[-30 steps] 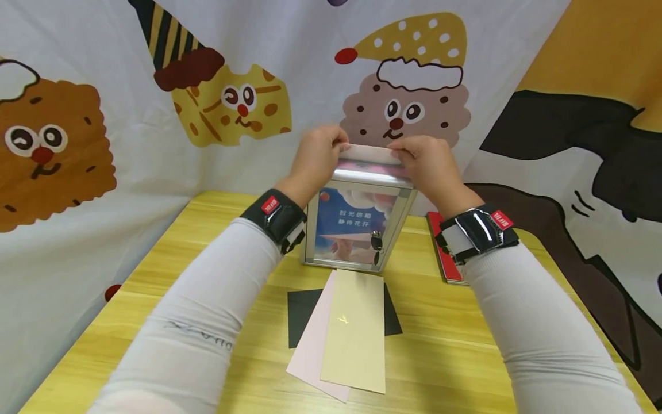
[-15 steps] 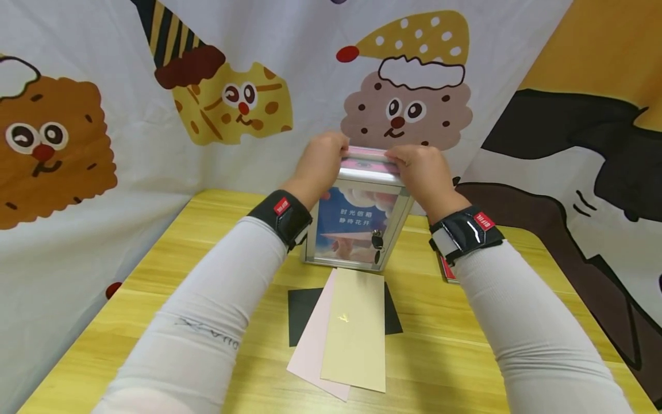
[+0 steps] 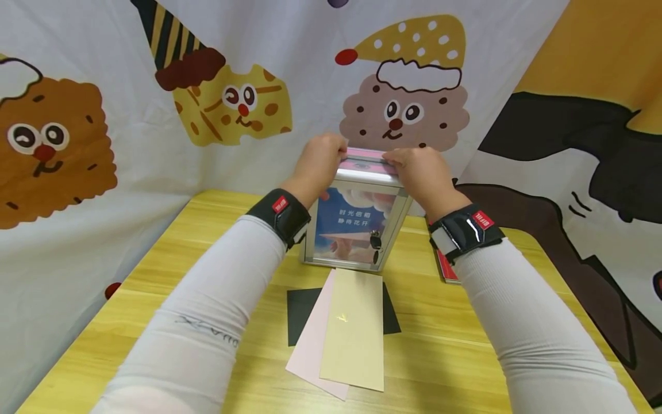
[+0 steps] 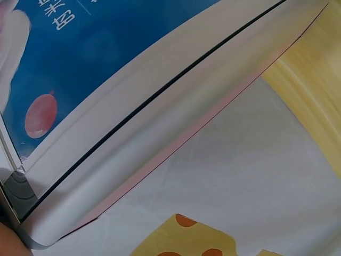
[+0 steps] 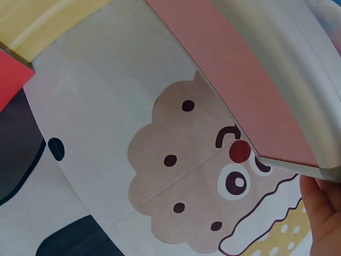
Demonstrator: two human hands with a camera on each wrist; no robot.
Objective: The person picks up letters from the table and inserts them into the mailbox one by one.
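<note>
A silver-framed letter box point(image 3: 357, 215) with a clear front stands upright on the table; a blue picture with white characters shows behind its pane. Across its pink top point(image 3: 364, 153) runs a narrow slot. My left hand point(image 3: 322, 167) has its curled fingertips at the left end of that slot. On the other end, the fingertips of my right hand point(image 3: 424, 175) touch the top; whether either pinches a paper edge is hidden. The right wrist view shows the right fingers point(image 5: 318, 205) by the box's corner. Only a sliver of the left hand point(image 4: 13, 242) enters its wrist view.
In front of the box lie a cream envelope point(image 3: 354, 339), a pink envelope point(image 3: 312, 356) and a dark one point(image 3: 302, 313), overlapping on the wooden table point(image 3: 450, 351). A red book-like item point(image 3: 446, 265) lies at right. A lock with keys point(image 3: 376, 241) hangs on the box front. Behind stands a cartoon-printed cloth point(image 3: 310, 34).
The pale paper that both hands pinched above the slot a second ago has gone down out of sight into the box top. Both hands sank slightly with it, then stayed nearly still.
</note>
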